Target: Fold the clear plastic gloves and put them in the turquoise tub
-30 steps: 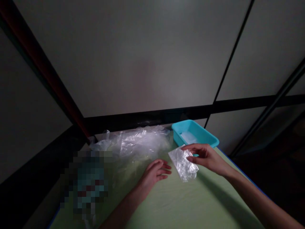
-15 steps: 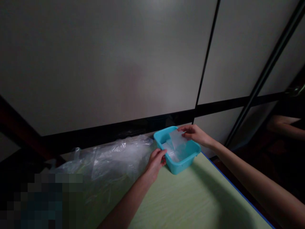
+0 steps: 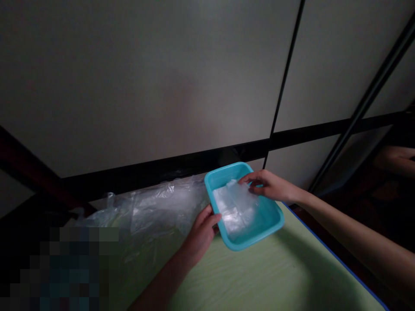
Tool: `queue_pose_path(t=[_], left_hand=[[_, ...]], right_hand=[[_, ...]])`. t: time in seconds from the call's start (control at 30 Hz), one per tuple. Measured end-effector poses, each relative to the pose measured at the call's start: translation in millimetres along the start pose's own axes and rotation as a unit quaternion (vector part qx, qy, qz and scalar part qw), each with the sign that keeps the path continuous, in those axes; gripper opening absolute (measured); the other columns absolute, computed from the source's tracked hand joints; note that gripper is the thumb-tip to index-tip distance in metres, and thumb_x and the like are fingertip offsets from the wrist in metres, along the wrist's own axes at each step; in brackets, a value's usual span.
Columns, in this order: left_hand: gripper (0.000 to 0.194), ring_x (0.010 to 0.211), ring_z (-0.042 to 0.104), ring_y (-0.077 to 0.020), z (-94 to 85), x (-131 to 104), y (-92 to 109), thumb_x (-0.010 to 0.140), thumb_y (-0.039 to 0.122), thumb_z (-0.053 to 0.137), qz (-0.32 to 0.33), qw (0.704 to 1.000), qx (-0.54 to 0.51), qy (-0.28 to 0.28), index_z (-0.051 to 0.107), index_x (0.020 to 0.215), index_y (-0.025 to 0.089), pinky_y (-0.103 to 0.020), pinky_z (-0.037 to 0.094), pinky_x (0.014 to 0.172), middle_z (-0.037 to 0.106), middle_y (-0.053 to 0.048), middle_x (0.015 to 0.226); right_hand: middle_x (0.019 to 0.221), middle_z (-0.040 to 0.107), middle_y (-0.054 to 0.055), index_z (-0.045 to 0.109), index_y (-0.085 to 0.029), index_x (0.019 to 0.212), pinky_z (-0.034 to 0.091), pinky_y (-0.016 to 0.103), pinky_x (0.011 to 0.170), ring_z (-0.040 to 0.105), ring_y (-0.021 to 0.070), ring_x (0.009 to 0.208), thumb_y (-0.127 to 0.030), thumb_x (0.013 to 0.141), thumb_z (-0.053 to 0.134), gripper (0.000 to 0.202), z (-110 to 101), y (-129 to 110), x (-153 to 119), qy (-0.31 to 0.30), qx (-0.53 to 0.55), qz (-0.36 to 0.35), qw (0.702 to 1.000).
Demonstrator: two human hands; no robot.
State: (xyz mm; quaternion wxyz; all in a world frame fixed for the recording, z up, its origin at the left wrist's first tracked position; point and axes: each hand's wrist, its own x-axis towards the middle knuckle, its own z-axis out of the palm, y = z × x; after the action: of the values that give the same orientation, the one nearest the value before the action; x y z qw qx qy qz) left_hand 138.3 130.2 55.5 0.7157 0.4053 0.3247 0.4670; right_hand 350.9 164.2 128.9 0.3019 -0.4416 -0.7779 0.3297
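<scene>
A turquoise plastic basin point(image 3: 249, 244) is tilted toward me above the right part of a light green surface. My left hand point(image 3: 204, 229) grips its left rim, thumb over the edge. Inside the basin lie thin clear plastic bags or sheets point(image 3: 231, 214). My right hand point(image 3: 259, 183) reaches in over the far right side, fingers bent and closed on the upper edge of a translucent plastic piece point(image 3: 244, 196).
Crumpled clear plastic film point(image 3: 162, 205) spreads over the left of the green surface point(image 3: 240, 280). Pale panels point(image 3: 162, 86) with black strips stand behind. At the far right, part of another person's arm point(image 3: 397, 160) shows in the dark.
The basin has come nearer and tipped, showing more of its inside. My left hand moved with it. My right hand has lowered the translucent piece onto the other plastic in the basin.
</scene>
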Motion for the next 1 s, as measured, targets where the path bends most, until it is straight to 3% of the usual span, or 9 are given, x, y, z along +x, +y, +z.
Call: queue_pose_path(t=[0.13,0.23,0.43,0.53,0.67,0.83,1.0], left_hand=[[0.029,0.089,0.060,-0.0241,-8.0,-13.0,4.4,0.064,0.021,0.063,-0.016,1.000,-0.004,-0.010,0.062,0.093,0.017,-0.032,0.043,0.076,0.067,-0.005,0.090],[0.029,0.092,0.059,-0.0234,-11.6,-20.4,7.4,0.066,0.020,0.062,-0.019,1.000,-0.004,-0.024,0.062,0.095,0.017,-0.031,0.042,0.078,0.067,-0.004,0.091],[0.027,0.089,0.058,-0.0215,-13.5,-32.1,14.8,0.066,0.020,0.063,-0.017,0.999,0.018,-0.048,0.063,0.093,0.018,-0.028,0.041,0.075,0.066,-0.004,0.090],[0.028,0.085,0.059,-0.0207,-13.2,-35.4,17.7,0.066,0.022,0.063,-0.022,0.997,0.026,-0.062,0.063,0.093,0.017,-0.027,0.041,0.072,0.066,-0.004,0.089],[0.029,0.083,0.059,-0.0212,-13.9,-38.4,19.6,0.065,0.022,0.063,-0.028,0.997,0.040,-0.060,0.063,0.094,0.017,-0.028,0.041,0.073,0.066,-0.004,0.087],[0.029,0.089,0.058,-0.0225,-15.7,-40.2,19.1,0.065,0.021,0.062,-0.016,0.998,0.041,-0.042,0.063,0.094,0.017,-0.029,0.041,0.076,0.066,-0.005,0.089],[0.032,0.087,0.060,-0.0225,-16.9,-40.3,17.8,0.066,0.022,0.063,-0.023,0.999,0.027,-0.038,0.061,0.098,0.016,-0.029,0.042,0.075,0.067,-0.006,0.092]], right_hand=[[0.093,0.061,0.006,0.051,-0.014,0.114,0.046,0.030,0.074,0.058,0.0166,0.084,0.001,0.067,0.046,0.049,7.4,-21.4,-6.1,-0.048,-0.092,-0.049,0.993],[0.092,0.061,0.006,0.042,-0.013,0.120,0.047,0.026,0.066,0.058,0.0132,0.074,0.004,0.068,0.044,0.054,14.8,-32.3,-6.9,-0.101,-0.123,-0.036,0.987],[0.082,0.059,0.003,0.052,-0.012,0.096,0.045,0.021,0.061,0.056,0.0117,0.071,0.006,0.067,0.047,0.035,25.1,-47.3,1.5,-0.236,-0.163,-0.090,0.954],[0.079,0.057,0.001,0.054,-0.012,0.087,0.044,0.020,0.062,0.054,0.0101,0.068,0.008,0.064,0.049,0.031,28.6,-50.8,8.0,-0.267,-0.153,-0.106,0.945],[0.074,0.057,-0.001,0.055,-0.014,0.081,0.043,0.019,0.062,0.054,0.0105,0.068,0.008,0.064,0.049,0.028,35.3,-50.7,10.6,-0.239,-0.156,-0.081,0.955],[0.076,0.058,0.001,0.046,-0.015,0.097,0.043,0.021,0.056,0.056,0.0121,0.065,0.002,0.066,0.051,0.035,45.2,-41.6,5.9,-0.128,-0.154,-0.010,0.980],[0.079,0.059,0.001,0.042,-0.017,0.096,0.044,0.022,0.056,0.057,0.0119,0.063,0.002,0.065,0.050,0.037,55.8,-31.0,4.5,-0.023,-0.138,0.016,0.990]])
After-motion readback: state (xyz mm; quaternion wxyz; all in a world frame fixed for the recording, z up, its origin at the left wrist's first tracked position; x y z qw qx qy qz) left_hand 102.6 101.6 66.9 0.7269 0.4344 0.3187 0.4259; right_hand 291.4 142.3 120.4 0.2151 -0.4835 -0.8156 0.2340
